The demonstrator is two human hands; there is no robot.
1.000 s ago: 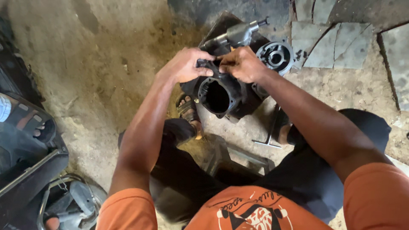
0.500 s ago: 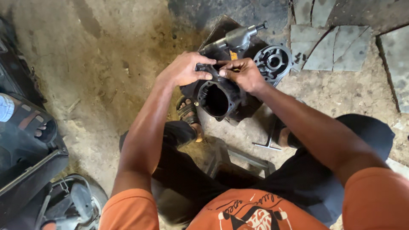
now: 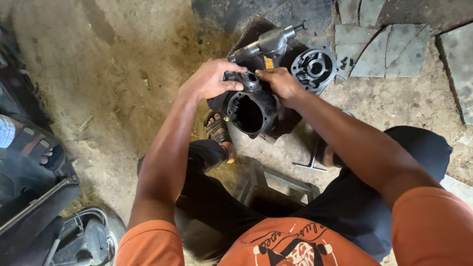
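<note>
We steady the black housing [image 3: 251,111] on the floor between our feet: left hand [image 3: 209,79] curled over its rim at 10 o'clock, right hand [image 3: 281,83] pinching its top edge at 1 o'clock. An air wrench [image 3: 268,44] and round cover [image 3: 314,66] lie just beyond. This looks like seating or checking a fitting; next needs a firm, steady hold.

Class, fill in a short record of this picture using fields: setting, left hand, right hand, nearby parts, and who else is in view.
Setting: dirt and stone-slab ground, person seated low
Left hand: grips the top rim of a black metal housing
Right hand: on the housing's top right edge
Nearby parts: grey pneumatic tool and round black cover plate, both behind the housing
Also in view: another person's sandalled foot at left
</note>
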